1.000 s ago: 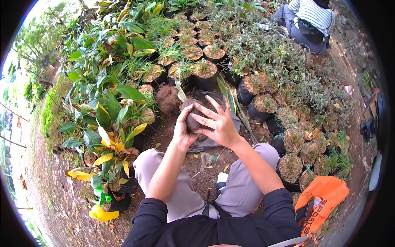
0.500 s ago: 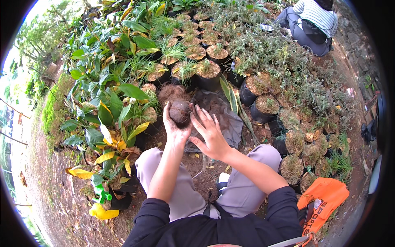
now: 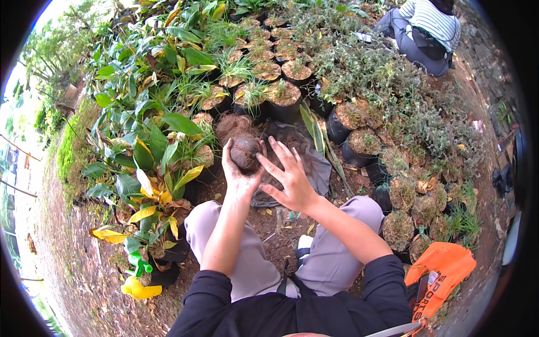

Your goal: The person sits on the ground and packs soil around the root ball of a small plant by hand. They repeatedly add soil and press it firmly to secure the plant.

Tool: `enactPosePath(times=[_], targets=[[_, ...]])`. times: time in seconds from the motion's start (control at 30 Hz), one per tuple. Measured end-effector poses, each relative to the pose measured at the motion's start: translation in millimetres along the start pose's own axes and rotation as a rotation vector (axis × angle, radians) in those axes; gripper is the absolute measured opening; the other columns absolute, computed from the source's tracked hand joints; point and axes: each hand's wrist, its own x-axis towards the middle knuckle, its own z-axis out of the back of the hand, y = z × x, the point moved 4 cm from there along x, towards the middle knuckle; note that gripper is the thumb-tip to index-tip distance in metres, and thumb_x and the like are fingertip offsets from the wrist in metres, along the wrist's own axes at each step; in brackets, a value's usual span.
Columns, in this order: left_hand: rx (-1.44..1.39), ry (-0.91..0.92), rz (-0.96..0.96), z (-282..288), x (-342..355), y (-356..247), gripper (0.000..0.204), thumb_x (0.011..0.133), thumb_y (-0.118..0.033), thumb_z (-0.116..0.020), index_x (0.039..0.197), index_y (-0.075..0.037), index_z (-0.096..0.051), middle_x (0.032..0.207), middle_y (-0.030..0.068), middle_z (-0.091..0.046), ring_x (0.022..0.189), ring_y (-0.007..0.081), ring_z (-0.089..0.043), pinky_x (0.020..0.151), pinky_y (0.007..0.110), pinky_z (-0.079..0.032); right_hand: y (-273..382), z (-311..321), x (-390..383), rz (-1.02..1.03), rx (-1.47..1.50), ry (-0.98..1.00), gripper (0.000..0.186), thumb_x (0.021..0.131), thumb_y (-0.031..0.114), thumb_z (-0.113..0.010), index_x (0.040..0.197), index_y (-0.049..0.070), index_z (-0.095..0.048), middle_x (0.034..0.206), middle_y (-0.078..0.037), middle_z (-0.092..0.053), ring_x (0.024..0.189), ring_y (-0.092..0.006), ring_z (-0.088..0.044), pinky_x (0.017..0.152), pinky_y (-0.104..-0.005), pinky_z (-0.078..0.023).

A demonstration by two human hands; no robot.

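A round brown ball (image 3: 245,151), with a rough, fibrous-looking surface, rests cupped in my left hand (image 3: 238,180). My right hand (image 3: 286,178) is open just right of the ball, fingers spread and slightly bent, the index fingertip touching or very close to it. Loose brown fibre (image 3: 233,124) lies just behind the ball. A crumpled dark plastic sheet (image 3: 314,171) with some soil on it lies beneath and beyond my hands.
Potted plants in black bags (image 3: 283,104) surround me, with leafy plants (image 3: 151,151) at left. A yellow and green plastic item (image 3: 140,287) lies lower left, an orange bag (image 3: 438,278) lower right. Another person (image 3: 421,39) sits at upper right. My bent knees (image 3: 359,216) frame the ground.
The ball has shifted left into my left palm. My right hand has come away from over it to its right side, with fingers spread, lifting slightly over the last half second.
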Motion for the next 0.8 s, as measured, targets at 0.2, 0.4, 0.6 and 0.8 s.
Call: enactPosePath(times=[0.2, 0.4, 0.6, 0.8], targets=[[0.026, -0.033, 0.02, 5.0, 4.4, -2.4, 0.064, 0.075, -0.03, -0.073, 0.125, -0.003, -0.044, 0.113, 0.0176, -0.054, 0.1, 0.0319, -0.059, 0.085, 0.039, -0.056, 2.6, 0.2, 0.0, 0.036, -0.192, 0.046, 0.06, 0.089, 0.049, -0.056, 0.141, 0.022, -0.047, 0.154, -0.016, -0.025, 0.139, -0.0386, -0.025, 0.111, -0.0617, -0.014], [0.159, -0.021, -0.033, 7.6, 5.5, -6.8, 0.059, 0.076, -0.033, -0.073, 0.121, -0.004, -0.049, 0.113, 0.0156, -0.058, 0.099, 0.0282, -0.06, 0.081, 0.036, -0.055, -2.3, 9.8, 3.4, 0.085, -0.126, -0.039, 0.059, 0.088, 0.044, -0.059, 0.139, 0.017, -0.049, 0.151, -0.015, -0.031, 0.137, -0.036, -0.031, 0.111, -0.0599, -0.016], [0.384, -0.04, -0.087, -4.1, -7.1, 19.4, 0.042, 0.081, -0.037, -0.067, 0.113, -0.011, -0.06, 0.108, 0.0052, -0.065, 0.096, 0.0233, -0.063, 0.087, 0.04, -0.05, -0.4, 11.1, 8.8, -0.002, 0.026, -0.139, 0.066, 0.087, 0.043, -0.06, 0.14, 0.007, -0.046, 0.149, -0.014, -0.036, 0.136, -0.0356, -0.034, 0.111, -0.0579, -0.017], [0.41, 0.094, -0.101, -0.4, -1.8, 32.2, 0.03, 0.087, -0.03, -0.06, 0.107, -0.008, -0.063, 0.104, 0.0064, -0.068, 0.094, 0.0234, -0.064, 0.089, 0.038, -0.051, -9.6, 11.1, 10.4, -0.013, -0.067, -0.125, 0.064, 0.086, 0.044, -0.063, 0.139, 0.012, -0.049, 0.149, -0.008, -0.039, 0.139, -0.0345, -0.031, 0.111, -0.061, -0.011]])
